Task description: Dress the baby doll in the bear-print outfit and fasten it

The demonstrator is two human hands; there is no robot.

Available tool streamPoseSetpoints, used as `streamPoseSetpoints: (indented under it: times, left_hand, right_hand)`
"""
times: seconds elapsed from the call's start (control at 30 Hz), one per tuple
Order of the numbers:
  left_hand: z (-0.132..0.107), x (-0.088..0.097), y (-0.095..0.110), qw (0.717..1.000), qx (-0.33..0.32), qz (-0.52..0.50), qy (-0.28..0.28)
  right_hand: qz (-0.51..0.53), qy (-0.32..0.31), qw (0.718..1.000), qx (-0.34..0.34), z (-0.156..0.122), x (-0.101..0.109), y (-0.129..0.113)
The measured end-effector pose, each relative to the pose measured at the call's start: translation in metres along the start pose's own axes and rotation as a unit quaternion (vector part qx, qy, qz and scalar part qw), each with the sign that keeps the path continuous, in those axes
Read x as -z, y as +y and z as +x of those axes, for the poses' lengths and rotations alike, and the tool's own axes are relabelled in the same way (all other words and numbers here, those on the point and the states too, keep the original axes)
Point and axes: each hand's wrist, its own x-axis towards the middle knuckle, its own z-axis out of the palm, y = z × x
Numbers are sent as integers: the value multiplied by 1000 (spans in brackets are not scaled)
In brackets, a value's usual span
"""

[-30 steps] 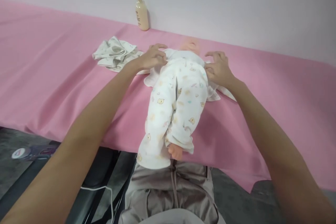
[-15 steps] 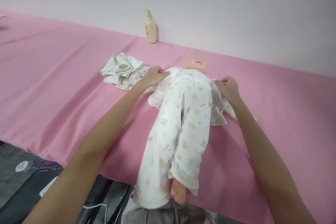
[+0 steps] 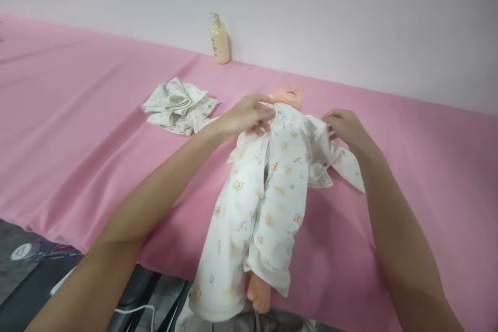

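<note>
A baby doll [image 3: 291, 95] lies on its back, its head at the far side and one bare foot [image 3: 259, 293] pointing at me. White clothing with small bear prints [image 3: 284, 166] covers its body and legs. My left hand [image 3: 249, 114] is over the upper chest by the collar, index finger stretched towards the neck, the other fingers loosely bent and apart. Beside the shoulder on the right, my right hand [image 3: 346, 127] has its fingers bent and apart at the edge of the white sleeve [image 3: 348, 166]. Whether cloth lies under its fingertips is hard to see.
A folded printed cloth [image 3: 177, 106] lies left of the doll on the pink sheet [image 3: 97, 129]. A pale yellow pump bottle [image 3: 221, 44] stands against the wall. Below the front edge are a dark seat [image 3: 31, 290] and a white cable [image 3: 136, 308].
My left hand has let go of the clothing's left edge and moved right, over the chest. My right hand has shifted slightly right, off the cloth it pinched. More of the right sleeve shows.
</note>
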Motion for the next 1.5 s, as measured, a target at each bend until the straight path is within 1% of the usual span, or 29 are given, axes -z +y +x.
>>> streamPoseSetpoints:
  times: [0.03,0.07,0.13,0.2,0.27,0.33,0.43,0.5,0.53,0.57,0.6,0.63,0.67,0.7,0.73,0.77,0.8,0.83,0.87,0.9,0.97,1.0,1.03,1.1,1.17,1.3,1.33,1.4,1.5]
  left_hand:
    - [-4,-5,1,999,-16,38,-14]
    - [-7,-8,2,995,-41,86,-18]
    - [-12,-13,4,977,-100,190,-12]
    - [-15,-14,6,953,-142,267,-11]
    - [-16,-15,6,942,-152,299,-12]
    - [-16,-16,5,944,-143,299,-6]
    - [-11,-17,-1,957,-132,257,18]
    - [-7,-17,-4,976,-109,185,37]
    - [-5,-17,-5,986,-86,133,47]
    - [-4,-17,-4,994,-55,73,53]
    - [-4,-17,-3,998,-24,10,53]
    - [-5,-18,-2,998,0,-46,42]
    - [-7,-19,0,996,15,-91,21]
    - [-9,-20,3,993,22,-118,-4]
    - [-12,-21,5,991,22,-125,-27]
    - [-14,-22,7,993,17,-113,-40]
    - [-15,-22,8,996,5,-85,-37]
    - [-16,-22,8,999,-16,-43,-14]
    - [-15,-22,7,999,-45,6,24]
    - [-14,-21,5,992,-83,61,68]
    - [-9,-19,-1,964,-149,170,142]
    - [-7,-18,-4,949,-164,221,154]
    - [-5,-18,-8,937,-169,267,150]
    - [-2,-18,-16,918,-164,342,118]
    - [-3,-18,-20,897,-166,401,89]
    - [-1,-17,-16,856,-176,484,47]
    - [1,-17,-13,848,-167,500,47]
    - [10,-21,-6,836,-132,528,65]
    - [30,-33,1,824,-90,549,111]
  right_hand:
    - [14,-27,999,-14,-1,-1,1]
    - [2,-43,999,-24,-2,-2,2]
    - [-82,-47,995,-32,-4,-2,5]
    - [-162,-44,986,-27,-5,-2,8]
    - [-183,-31,983,-4,-6,0,10]
    - [-180,-3,983,25,-8,3,9]
    - [-144,45,988,29,-10,5,-6]
    - [-58,59,996,20,-11,2,-27]
    - [4,49,999,22,-12,-1,-40]
    - [68,20,997,29,-12,-7,-54]
    - [117,-19,992,44,-13,-13,-68]
    - [142,-55,986,64,-13,-22,-81]
    - [143,-87,982,87,-12,-30,-91]
    - [127,-103,980,111,-11,-39,-98]
    - [96,-97,982,134,-9,-47,-102]
    - [51,-72,984,152,-7,-55,-104]
    - [-5,-34,986,164,-6,-62,-102]
    - [-70,8,983,169,-5,-67,-99]
    - [-140,44,975,166,-4,-72,-95]
    - [-206,69,964,156,-4,-75,-90]
    - [-304,84,940,130,-5,-79,-83]
    - [-332,84,932,120,-6,-80,-80]
    - [-349,79,927,113,-6,-79,-78]
    - [-359,63,925,110,-4,-75,-77]
    - [-350,33,929,117,-1,-65,-77]
    - [-297,-60,945,125,4,-38,-77]
    - [-284,-80,947,126,4,-32,-77]
    - [-263,-103,949,137,2,-25,-77]
    - [-230,-112,952,169,0,-27,-77]
